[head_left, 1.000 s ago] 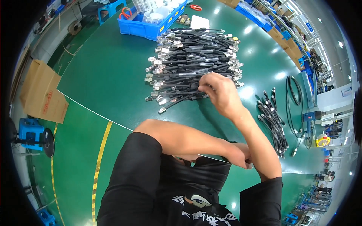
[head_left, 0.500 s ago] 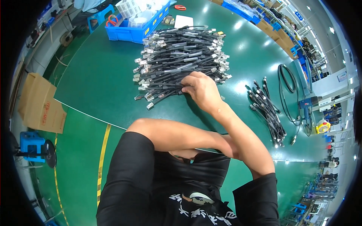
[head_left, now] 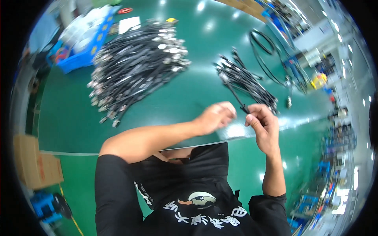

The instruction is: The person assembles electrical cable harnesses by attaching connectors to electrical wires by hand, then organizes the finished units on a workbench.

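Observation:
Between the thumb and fingers of my right hand (head_left: pixel 265 126), a short black cable (head_left: pixel 237 97) is pinched near one end. Its other end points up and left beside a small bunch of similar black cables (head_left: pixel 252 82), with clear plugs at their ends. My left hand (head_left: pixel 215 118) is just left of the right one, above the table's near edge. Motion smears its fingers, and whether they grip anything is unclear. Farther left lies a large heap of short black cables (head_left: pixel 134 63) with clear plugs along both sides.
On the green table (head_left: pixel 169 108), a blue bin (head_left: pixel 84 57) with white packaging stands at the far left. A white card (head_left: pixel 129 24) and red-handled tool (head_left: pixel 125 10) lie behind the heap. A coiled black cable (head_left: pixel 264 43) is at right. A cardboard box (head_left: pixel 37 163) stands off the table's left side.
My right hand has left the large heap and moved right, now with a cable in it. My left hand has come out from behind the right arm. The view has turned rightward.

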A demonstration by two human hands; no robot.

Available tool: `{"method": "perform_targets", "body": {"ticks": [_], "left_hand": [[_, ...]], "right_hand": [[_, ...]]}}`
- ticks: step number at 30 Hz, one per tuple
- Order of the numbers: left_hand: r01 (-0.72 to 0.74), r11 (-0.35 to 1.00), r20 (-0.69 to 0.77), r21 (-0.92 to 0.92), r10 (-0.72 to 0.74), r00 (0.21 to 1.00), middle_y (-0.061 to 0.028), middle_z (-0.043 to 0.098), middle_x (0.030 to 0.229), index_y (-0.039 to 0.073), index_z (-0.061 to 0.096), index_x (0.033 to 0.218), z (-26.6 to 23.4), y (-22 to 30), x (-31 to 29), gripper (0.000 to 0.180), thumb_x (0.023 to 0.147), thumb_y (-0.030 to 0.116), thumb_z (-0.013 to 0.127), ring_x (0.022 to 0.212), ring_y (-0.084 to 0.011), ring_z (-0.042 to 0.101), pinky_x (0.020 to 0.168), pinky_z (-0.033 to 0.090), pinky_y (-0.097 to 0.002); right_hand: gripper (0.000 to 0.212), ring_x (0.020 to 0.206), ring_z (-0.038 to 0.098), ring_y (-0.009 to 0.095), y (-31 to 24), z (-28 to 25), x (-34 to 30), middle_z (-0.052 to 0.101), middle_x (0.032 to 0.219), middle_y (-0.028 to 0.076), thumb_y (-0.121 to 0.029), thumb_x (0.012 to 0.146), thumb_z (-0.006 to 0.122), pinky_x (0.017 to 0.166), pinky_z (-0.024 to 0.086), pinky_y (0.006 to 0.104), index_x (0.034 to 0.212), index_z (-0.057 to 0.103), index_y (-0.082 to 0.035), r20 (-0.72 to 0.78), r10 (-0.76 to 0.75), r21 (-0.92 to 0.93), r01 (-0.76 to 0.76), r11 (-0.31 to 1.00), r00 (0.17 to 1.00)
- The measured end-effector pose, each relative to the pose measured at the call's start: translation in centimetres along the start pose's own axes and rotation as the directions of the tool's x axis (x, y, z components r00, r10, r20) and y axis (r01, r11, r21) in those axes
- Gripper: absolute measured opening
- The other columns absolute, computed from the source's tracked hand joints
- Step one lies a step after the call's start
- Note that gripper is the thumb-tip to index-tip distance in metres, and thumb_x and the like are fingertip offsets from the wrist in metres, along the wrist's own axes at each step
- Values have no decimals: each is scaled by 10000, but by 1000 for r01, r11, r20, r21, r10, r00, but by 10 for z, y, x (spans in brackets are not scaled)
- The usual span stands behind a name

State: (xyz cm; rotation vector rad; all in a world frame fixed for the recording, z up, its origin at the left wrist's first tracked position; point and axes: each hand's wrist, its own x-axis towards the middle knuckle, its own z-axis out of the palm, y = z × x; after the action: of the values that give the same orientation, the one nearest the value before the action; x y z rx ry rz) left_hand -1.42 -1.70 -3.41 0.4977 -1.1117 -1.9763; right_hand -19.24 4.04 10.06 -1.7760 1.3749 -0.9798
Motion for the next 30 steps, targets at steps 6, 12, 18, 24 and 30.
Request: {"method": "perform_targets", "body": {"ticks": [6, 12, 18, 24, 30], "left_hand": [[22, 999, 155, -43, -15, 988, 2, 427, 751, 10, 593, 1031, -4, 18, -2, 430, 1147, 401, 455, 635, -100, 408, 550, 338, -237], [58, 987, 247, 147, -93, 965, 20, 447, 744, 17, 589, 1028, 0, 13, -13, 308, 1133, 305, 553, 627, -68, 402, 576, 346, -238], [222, 907, 200, 358, -307, 930, 11, 525, 748, 6, 619, 936, 9, 31, -15, 297, 1105, 250, 622, 582, -54, 427, 532, 359, -227], [421, 889, 211, 181, -453, 866, 16, 499, 715, -3, 622, 966, 8, 32, -18, 277, 1106, 236, 616, 583, -53, 427, 518, 370, -230], [380, 899, 215, 216, -423, 880, 18, 503, 725, 6, 624, 986, 14, 29, -22, 257, 1117, 226, 602, 592, -55, 433, 537, 388, -229]], "right_hand": [[126, 669, 566, 60, 49, -44, -79, 698, 800, 9, -88, 1018, 712, 615, 461, 255, 1072, 742, 22, -44, 353, 18, -353, 936, 935], [140, 683, 656, 259, 57, -52, -105, 688, 791, 150, -54, 957, 702, 671, 520, 385, 1068, 723, 27, 98, 251, -117, -240, 964, 963], [173, 810, 691, 383, 74, -54, -109, 726, 932, 173, -93, 923, 741, 728, 546, 447, 1074, 713, -13, 8, 46, -239, -43, 970, 999], [267, 805, 689, 320, 75, -43, -110, 713, 944, 130, -141, 900, 810, 716, 553, 413, 1126, 732, -22, -20, -64, -382, 52, 923, 998], [265, 816, 677, 343, 85, -36, -106, 708, 935, 136, -151, 915, 793, 712, 549, 427, 1144, 754, -24, 14, -155, -345, 150, 927, 988]]}}
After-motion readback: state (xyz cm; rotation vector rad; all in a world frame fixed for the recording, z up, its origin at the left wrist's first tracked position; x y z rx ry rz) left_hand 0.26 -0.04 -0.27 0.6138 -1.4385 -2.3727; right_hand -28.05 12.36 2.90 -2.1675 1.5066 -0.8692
